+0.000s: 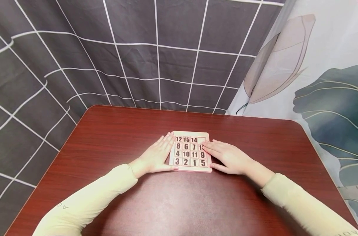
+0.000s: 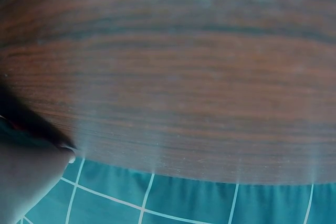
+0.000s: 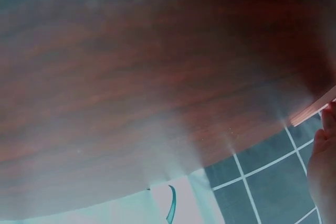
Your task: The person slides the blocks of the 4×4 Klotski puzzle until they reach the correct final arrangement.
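Observation:
A square sliding number puzzle [image 1: 194,154] lies flat on the table, its pale frame holding tiles with black numbers. The top row reads 12, 15, 14, and the slot at its right end has no tile. Along the left side rests my left hand [image 1: 158,155], fingers extended to the upper left corner and thumb at the lower left corner. My right hand [image 1: 230,157] is at the right side; its fingertips touch the second row's last tile and partly hide its number, while the thumb is by the lower right corner. Part of each hand shows at its wrist view's edge.
The reddish-brown wooden table [image 1: 122,131] has rounded far corners. Behind it and to the left hangs a dark grey curtain [image 1: 137,62] with white grid lines. A white curtain with leaf prints [image 1: 329,108] hangs at the right.

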Demonstrator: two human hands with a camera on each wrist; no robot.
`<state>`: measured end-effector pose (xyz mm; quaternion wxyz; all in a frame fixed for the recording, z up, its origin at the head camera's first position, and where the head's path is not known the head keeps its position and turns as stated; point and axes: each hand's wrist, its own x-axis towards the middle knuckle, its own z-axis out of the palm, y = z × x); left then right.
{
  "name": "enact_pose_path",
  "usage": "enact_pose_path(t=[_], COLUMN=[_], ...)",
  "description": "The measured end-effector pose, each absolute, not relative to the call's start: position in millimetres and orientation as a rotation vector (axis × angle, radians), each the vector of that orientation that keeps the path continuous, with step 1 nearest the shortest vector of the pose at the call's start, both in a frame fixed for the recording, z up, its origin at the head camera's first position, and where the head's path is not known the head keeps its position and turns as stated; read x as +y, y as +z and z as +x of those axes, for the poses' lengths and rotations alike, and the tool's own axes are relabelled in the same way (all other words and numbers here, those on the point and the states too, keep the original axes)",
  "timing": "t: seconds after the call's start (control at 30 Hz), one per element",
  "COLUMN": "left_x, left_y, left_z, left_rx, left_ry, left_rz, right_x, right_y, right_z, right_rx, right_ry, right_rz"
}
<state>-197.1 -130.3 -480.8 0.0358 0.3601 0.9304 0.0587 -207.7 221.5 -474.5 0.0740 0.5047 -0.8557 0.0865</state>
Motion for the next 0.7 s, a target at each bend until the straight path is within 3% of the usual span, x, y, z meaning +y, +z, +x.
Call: enact_pose_path(t=[0.7], left_x=[-130.4], left_y=[-481.1], left_z=[-197.4], left_rx=[2.86], left_ry=[0.208], left_rz=[1.115], right_x=[190.7], right_y=[-470.6], right_z=[-239.3], right_rx=[-2.638], right_ry=[0.244], right_rz=[1.547])
